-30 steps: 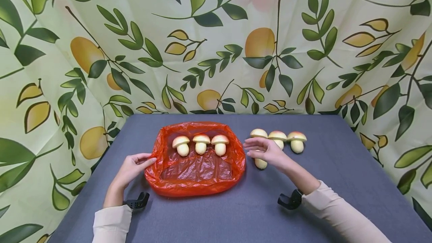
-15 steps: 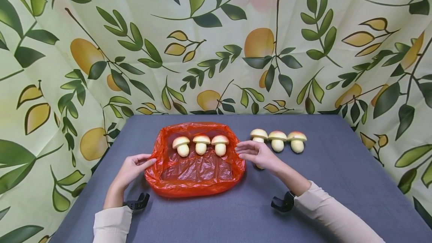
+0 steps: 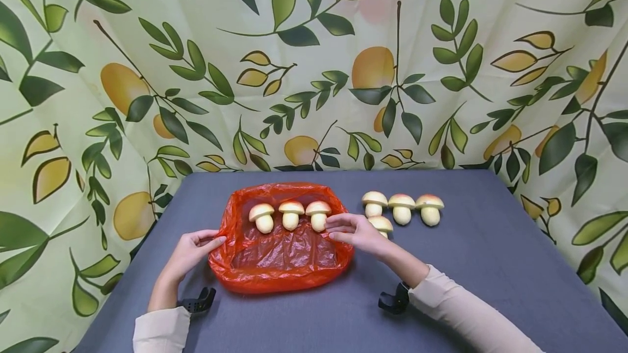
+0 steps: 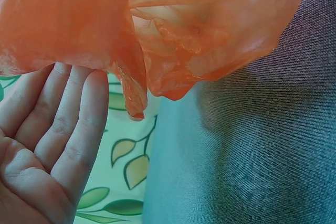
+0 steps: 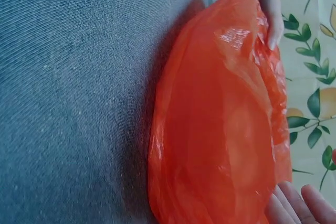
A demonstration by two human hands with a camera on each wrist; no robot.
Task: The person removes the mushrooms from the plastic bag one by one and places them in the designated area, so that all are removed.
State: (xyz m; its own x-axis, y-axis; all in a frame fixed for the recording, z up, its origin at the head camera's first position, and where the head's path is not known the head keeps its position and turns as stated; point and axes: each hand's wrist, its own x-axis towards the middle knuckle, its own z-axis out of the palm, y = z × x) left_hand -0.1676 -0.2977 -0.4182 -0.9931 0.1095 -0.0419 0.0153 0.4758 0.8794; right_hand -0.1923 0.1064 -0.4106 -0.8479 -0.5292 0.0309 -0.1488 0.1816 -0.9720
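A red plastic bag [image 3: 279, 282] lies with its mouth spread open, its rim puffed up all round. Three model mushrooms, among them a left one [image 3: 263, 218], a middle one [image 3: 291, 215] and a right one [image 3: 318, 215], lie in a row inside; they have cream stems and pale, reddish-topped caps. My left hand [image 3: 193, 250] pinches the bag's left rim; in the left wrist view its fingertips go behind the red film. Over the bag's right rim reaches my right hand [image 3: 357, 233], fingers loosely bent, tips close to the right mushroom. Whether they touch it, I cannot tell.
Right of the bag, three more mushrooms [image 3: 402, 209] stand in a row on the grey-blue tabletop [image 3: 481, 266]. Another mushroom [image 3: 380, 225] lies in front of them, partly hidden by my right hand. A leaf-and-fruit patterned cloth [image 3: 314, 97] hangs behind the table.
My right hand has moved left from beside the loose mushrooms to over the bag, beside the right mushroom inside. The left hand stays at the rim. The view has tilted slightly.
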